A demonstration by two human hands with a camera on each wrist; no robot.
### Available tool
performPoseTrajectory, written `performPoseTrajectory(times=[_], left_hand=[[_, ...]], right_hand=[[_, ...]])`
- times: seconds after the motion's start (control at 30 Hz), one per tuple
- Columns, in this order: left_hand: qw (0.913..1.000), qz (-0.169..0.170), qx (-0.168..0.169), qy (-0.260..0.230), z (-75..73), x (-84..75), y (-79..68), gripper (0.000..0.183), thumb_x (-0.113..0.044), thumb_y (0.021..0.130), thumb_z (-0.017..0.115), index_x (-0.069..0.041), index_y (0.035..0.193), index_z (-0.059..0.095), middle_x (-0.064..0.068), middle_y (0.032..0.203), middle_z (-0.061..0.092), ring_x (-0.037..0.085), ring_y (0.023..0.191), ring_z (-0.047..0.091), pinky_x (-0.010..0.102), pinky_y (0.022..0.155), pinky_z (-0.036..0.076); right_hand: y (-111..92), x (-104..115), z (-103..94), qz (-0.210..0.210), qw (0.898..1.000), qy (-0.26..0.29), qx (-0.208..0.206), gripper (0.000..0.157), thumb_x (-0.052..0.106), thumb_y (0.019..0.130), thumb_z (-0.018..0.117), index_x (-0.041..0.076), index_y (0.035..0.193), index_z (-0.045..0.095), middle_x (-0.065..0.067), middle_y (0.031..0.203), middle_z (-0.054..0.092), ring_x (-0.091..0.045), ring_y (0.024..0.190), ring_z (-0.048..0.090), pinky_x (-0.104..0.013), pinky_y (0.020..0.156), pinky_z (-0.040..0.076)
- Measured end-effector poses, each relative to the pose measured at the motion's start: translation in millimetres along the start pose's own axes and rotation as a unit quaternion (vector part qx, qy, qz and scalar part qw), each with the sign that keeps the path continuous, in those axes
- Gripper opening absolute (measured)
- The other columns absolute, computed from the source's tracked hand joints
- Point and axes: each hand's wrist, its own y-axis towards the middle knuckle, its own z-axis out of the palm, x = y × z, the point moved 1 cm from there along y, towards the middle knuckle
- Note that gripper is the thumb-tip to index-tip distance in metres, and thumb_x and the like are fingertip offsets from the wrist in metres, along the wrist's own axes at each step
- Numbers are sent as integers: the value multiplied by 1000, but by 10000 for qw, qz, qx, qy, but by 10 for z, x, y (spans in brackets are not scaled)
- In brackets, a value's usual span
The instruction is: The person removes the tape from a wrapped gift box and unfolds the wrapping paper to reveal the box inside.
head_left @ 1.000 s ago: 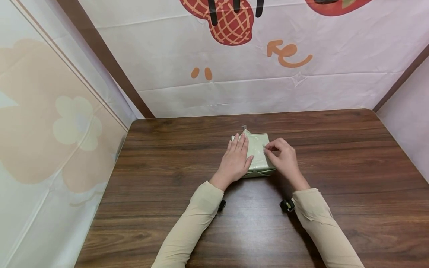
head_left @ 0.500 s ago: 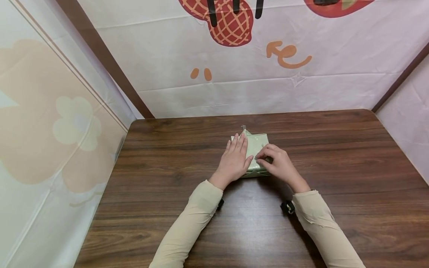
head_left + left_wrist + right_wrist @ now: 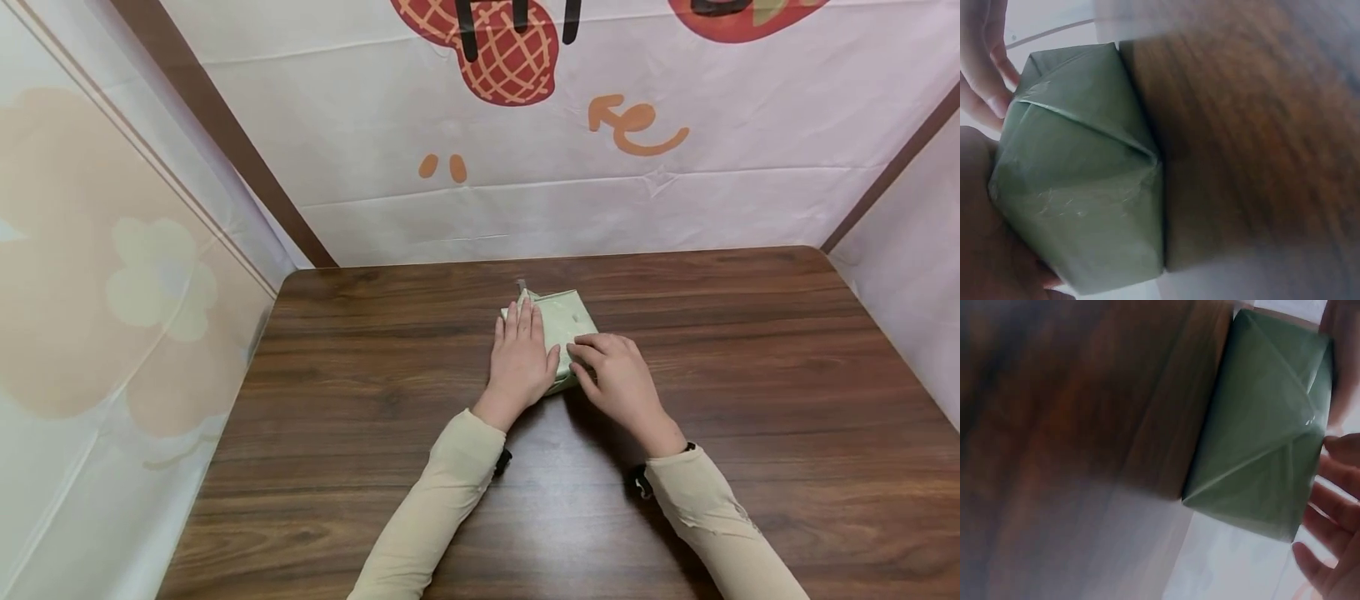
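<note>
A small box wrapped in pale green paper (image 3: pixel 558 321) lies on the brown table, turned slightly askew. My left hand (image 3: pixel 519 357) rests flat on the left part of its top, fingers pointing away from me. My right hand (image 3: pixel 618 379) touches the box near its front right edge, fingers loosely bent and a little spread. In the left wrist view, one folded end of the wrapped box (image 3: pixel 1085 150) shows creases and shiny tape. The right wrist view shows triangular folds on the other end of the box (image 3: pixel 1260 406). A clear tape strip (image 3: pixel 522 286) sticks up behind the box.
The dark wood-grain table (image 3: pixel 360 433) reaches back to a pale printed cloth backdrop (image 3: pixel 540 208). Another patterned cloth panel (image 3: pixel 150 350) stands along the left side. A black wrist strap (image 3: pixel 640 482) shows at the right cuff.
My right hand has moved from the box's right edge toward me, and its pinched fingertips have loosened. The box has turned a little counterclockwise under my left hand, which stays flat on it.
</note>
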Motion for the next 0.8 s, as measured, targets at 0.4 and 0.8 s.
performPoseTrajectory(times=[0.4,0.8], left_hand=[[9906,-61,-884,1046,-118,33,-181,56,-49,98,41,-6,131,55,13,124,54,28,109,51,42,93,39],[9804,737,-1729,590,-1,143,-234,32,-35,97,53,-3,102,56,17,130,53,28,124,48,41,103,37]], right_hand=[[-2,-38,18,643,9978,137,94,32,11,88,67,-3,117,66,-17,125,61,-34,120,53,-55,97,37],[22,-107,41,1045,9934,396,-269,38,11,86,71,-11,115,63,-23,124,59,-39,117,53,-56,93,42]])
